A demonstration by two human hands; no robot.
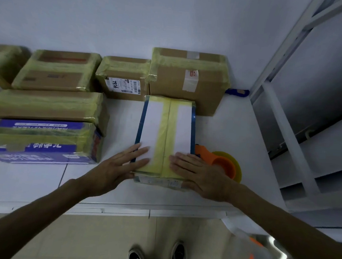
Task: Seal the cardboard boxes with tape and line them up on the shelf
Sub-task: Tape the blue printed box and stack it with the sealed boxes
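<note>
The taped white box point(166, 129) lies on the shelf point(237, 134), its long axis running from the front edge toward the back wall. The left hand point(120, 166) and the right hand point(201, 172) rest flat on its near corners, fingers point(139, 151) straight and slightly spread, holding nothing. Both hands are equally near. The far end is just beside the big brown box point(181, 85), so I judge that little room is left for a push straight back.

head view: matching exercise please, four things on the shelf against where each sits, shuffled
1 white-topped box with blue edges and yellow tape
2 orange tape dispenser with yellow roll
3 purple printed carton
4 small brown cardboard box with white shipping label

a at the back, against the white wall
b under the left hand and right hand
c just right of the white-topped box
d front left of the white shelf

Pairs: 1-b, 2-c, 3-d, 4-a
</note>
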